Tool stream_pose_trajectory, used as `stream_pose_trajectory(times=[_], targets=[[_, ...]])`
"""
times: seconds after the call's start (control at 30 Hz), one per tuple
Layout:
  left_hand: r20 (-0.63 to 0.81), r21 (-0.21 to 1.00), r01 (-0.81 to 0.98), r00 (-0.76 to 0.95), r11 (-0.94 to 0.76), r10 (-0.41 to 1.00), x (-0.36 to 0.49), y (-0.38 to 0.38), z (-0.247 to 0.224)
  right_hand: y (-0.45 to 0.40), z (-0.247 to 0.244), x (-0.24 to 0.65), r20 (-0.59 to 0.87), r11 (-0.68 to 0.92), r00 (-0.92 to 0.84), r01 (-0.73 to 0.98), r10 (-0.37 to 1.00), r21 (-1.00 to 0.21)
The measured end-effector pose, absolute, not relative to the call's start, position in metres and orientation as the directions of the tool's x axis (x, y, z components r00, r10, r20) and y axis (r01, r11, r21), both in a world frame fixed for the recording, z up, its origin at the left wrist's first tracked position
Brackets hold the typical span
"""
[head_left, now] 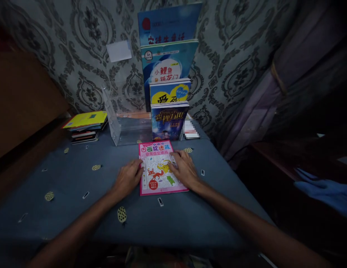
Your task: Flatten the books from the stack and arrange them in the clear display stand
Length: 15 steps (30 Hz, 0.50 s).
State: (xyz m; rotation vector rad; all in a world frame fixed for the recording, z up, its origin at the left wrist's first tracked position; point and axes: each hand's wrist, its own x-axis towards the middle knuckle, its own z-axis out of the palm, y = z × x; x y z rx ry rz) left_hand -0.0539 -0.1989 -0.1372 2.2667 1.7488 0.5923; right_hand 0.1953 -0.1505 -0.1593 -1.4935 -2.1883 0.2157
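A pink picture book [159, 188] with a cartoon fox and a yellow cat on its cover lies face up on the table. My left hand [129, 177] holds the book's left edge, its fingers curled in. On the opposite edge is my right hand [186, 168], with its thumb over the cover and its other fingers at the side. Just behind the book stands a clear acrylic rack [113, 119]. Its right side carries upright books in steps, with a dark blue book [169, 121] in front and a tall blue book [169, 26] at the back.
A pile of books [86, 121], yellow on top, lies left of the rack. A white card [119, 51] shows by the patterned wall. Right of the rack is a small white item [191, 129], partly blurred out. The table's right edge borders a purple curtain [262, 96] and blue cloth [324, 190].
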Motion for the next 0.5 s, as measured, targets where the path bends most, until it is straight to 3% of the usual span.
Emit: stream_pose_trajectory(times=[0.13, 0.3, 0.5], targets=[[0.184, 0.168, 0.942, 0.258, -0.289, 0.948, -0.049, -0.190, -0.137, -0.151, -0.164, 0.190, 0.267, 0.445, -0.369, 0.828, 0.890, -0.342], [0.103, 0.137, 0.948, 0.273, -0.286, 0.956, -0.050, -0.162, -0.146, -0.144, -0.166, 0.189, 0.233, 0.465, -0.408, 0.830, 0.883, -0.307], [0.203, 0.089, 0.938, 0.312, -0.335, 0.928, -0.050, -0.136, -0.159, -0.128, -0.164, 0.188, 0.252, 0.487, -0.425, 0.822, 0.869, -0.294]])
